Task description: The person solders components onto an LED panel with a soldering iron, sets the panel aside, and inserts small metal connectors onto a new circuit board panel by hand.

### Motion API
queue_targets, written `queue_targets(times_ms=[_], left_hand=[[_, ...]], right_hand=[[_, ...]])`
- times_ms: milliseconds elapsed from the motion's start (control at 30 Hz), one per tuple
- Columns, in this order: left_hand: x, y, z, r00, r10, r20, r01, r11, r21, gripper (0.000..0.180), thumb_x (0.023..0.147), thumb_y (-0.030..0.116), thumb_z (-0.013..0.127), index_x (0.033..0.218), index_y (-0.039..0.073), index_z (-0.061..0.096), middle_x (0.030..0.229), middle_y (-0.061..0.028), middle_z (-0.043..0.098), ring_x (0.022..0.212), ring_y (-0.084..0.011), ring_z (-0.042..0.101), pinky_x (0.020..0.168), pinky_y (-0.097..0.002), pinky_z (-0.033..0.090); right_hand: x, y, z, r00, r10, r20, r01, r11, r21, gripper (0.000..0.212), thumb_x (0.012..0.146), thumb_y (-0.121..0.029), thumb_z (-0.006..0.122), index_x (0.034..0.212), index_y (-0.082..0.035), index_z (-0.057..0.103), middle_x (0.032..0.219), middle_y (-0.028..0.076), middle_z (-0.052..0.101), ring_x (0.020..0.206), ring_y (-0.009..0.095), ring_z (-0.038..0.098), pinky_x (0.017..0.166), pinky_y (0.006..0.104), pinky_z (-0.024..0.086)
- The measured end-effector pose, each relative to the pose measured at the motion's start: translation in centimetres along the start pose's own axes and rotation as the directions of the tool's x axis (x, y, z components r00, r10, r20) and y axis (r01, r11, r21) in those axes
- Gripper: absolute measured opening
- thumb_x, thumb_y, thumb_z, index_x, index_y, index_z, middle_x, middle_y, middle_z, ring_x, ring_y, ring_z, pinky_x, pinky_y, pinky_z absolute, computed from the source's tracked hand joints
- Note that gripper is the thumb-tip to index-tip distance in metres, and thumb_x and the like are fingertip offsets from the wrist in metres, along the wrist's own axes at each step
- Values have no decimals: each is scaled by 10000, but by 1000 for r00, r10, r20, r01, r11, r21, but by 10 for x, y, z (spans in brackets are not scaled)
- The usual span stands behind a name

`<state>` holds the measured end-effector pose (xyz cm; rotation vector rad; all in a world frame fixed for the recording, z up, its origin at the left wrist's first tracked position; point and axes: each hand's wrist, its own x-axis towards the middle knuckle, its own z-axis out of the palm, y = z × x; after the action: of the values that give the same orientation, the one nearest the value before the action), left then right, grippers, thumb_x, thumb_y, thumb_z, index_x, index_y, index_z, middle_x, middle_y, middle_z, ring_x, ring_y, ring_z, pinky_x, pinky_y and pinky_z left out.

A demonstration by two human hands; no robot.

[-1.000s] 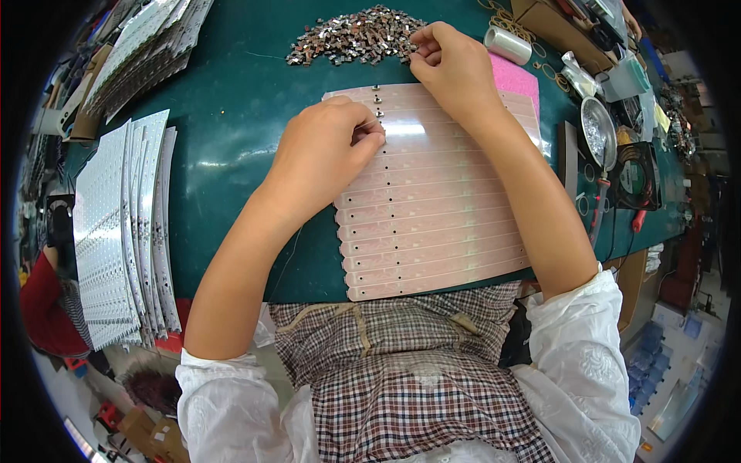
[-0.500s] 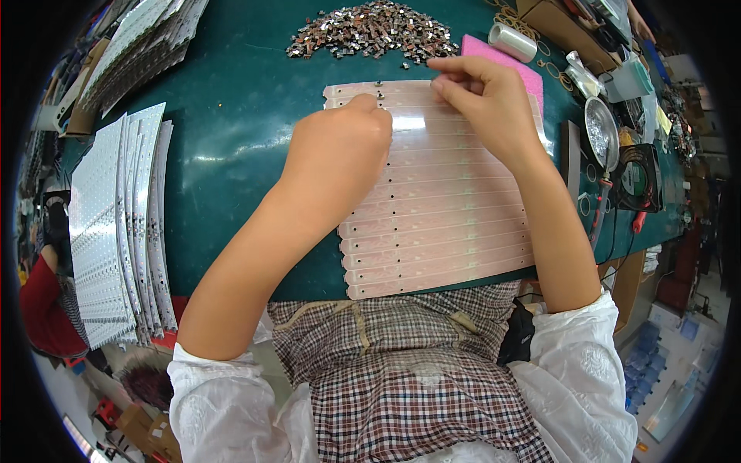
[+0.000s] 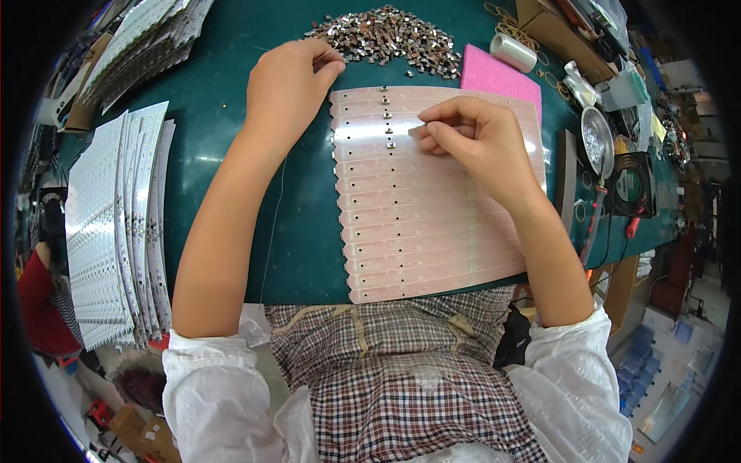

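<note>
Hands are well apart: left hand (image 3: 287, 86) right by the pile (image 3: 390, 35), right hand (image 3: 482, 139) over the pink sheet (image 3: 440, 224) near its metal bits (image 3: 388, 115). Fingers curled on both, can't tell if they're pinching anything. Sheet's flat on the table (image 3: 207, 135).

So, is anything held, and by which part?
Can't tell: the left hand is by the metal pieces, the right hand over the pink strip panel; anything gripped is too small to see.
</note>
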<state>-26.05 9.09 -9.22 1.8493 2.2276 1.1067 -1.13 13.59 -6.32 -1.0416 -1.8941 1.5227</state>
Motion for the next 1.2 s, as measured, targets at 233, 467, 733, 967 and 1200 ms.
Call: queue_targets(times_ms=[233,467,733,967,1200], left_hand=[[13,-5,19,995,102,17,-104,981,165,161,866,223,726,953,92,759,934,-79,722,859,-265,695,756,-370,535],[14,2,18,998,49,-43,-44,993,110,184,850,205,713,921,35,707,857,-104,717,762,-256,690,705,-358,534],[-5,14,-19,981,-179,70,191,936,-297,177,855,174,707,918,9,718,778,-1,691,726,-41,585,682,-209,464],[-30,13,-38,951,-212,223,293,846,-446,237,908,195,709,1012,-17,733,833,-42,716,795,-68,629,759,-218,490],[-49,23,-44,952,-132,276,243,876,-417,212,917,166,712,998,-28,732,857,-41,718,764,-68,606,718,-221,481]], right_hand=[[-9,-6,-1,966,-248,68,257,918,-302,138,856,-9,671,969,57,714,890,120,742,779,160,720,734,278,580],[-10,-8,16,992,-86,96,109,959,-263,108,834,-40,702,913,30,724,849,106,728,760,181,695,715,295,561],[-14,-4,22,984,-127,126,166,910,-380,98,863,-54,710,918,27,711,807,25,633,679,89,497,624,256,441],[-13,-8,26,984,-119,129,166,872,-461,110,849,-66,684,886,31,722,854,143,667,764,263,661,716,366,530],[-18,7,28,945,-302,129,327,824,-462,84,840,-28,732,900,28,711,781,56,619,620,124,526,586,281,456]])
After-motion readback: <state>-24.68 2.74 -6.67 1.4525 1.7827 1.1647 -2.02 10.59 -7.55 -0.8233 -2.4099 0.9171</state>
